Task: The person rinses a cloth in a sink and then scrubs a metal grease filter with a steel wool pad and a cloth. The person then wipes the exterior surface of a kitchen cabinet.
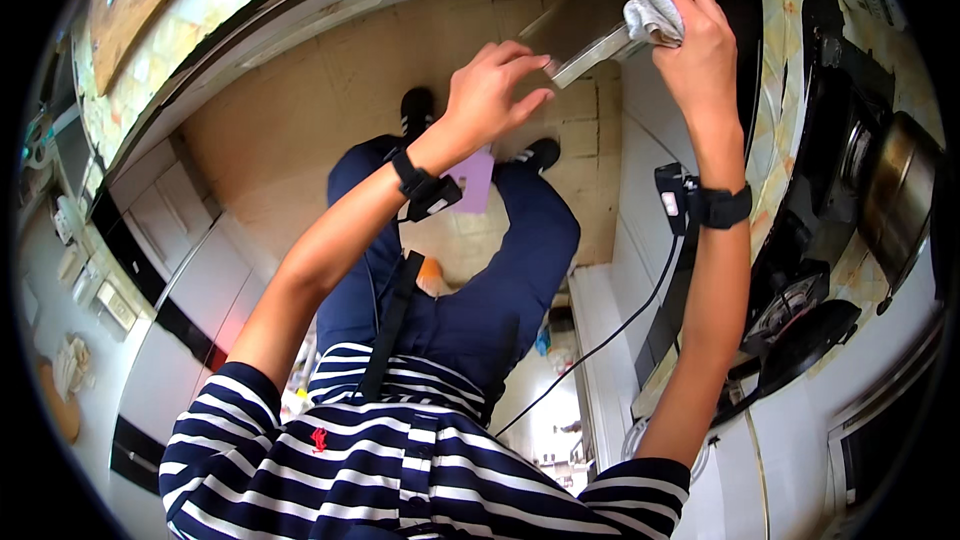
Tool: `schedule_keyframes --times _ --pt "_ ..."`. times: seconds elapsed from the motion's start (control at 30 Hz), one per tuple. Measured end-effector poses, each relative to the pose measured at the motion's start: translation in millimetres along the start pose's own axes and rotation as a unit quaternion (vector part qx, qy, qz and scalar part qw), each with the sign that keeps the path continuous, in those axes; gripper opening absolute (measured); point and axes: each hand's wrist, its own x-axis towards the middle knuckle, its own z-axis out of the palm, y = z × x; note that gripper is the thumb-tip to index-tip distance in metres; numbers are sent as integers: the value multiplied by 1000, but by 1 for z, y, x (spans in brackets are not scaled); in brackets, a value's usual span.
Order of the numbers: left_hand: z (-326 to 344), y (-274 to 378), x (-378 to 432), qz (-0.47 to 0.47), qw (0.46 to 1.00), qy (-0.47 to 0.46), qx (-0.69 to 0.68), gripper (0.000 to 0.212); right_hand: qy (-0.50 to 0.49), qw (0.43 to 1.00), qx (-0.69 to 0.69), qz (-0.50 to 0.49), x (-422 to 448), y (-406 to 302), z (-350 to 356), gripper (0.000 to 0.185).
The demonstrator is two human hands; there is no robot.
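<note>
My right hand (697, 52) grips a crumpled grey-white cloth (654, 13) against the edge of an open cabinet door or drawer front (592, 55); which of the two it is, I cannot tell. My left hand (495, 90) is raised at the near end of that edge, its fingers apart and holding nothing, the fingertips touching or very close to the corner. Both wrists wear black straps with small black devices; a black cable (637, 315) runs down from the right one.
At the right, a gas stove (787, 307) carries a black frying pan (810, 341), and a metal pan (896, 202) stands by it. A marbled countertop (180, 37) curves along the upper left. A purple stool (474, 184) shows between my legs, above the tiled floor.
</note>
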Motion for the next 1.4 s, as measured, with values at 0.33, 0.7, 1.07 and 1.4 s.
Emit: schedule_keyframes --times 0.33,0.7,1.07,1.4 --pt "29 -69 43 238 962 86 -100 32 153 986 7 -62 -21 7 32 49" --pt "53 -68 36 333 924 183 -47 26 262 948 -40 -176 -57 4 65 43" --pt "60 -43 36 368 924 104 -28 28 206 963 4 -176 -87 7 45 43" --pt "72 -15 20 384 921 62 -8 28 233 966 10 -112 -109 8 40 31"
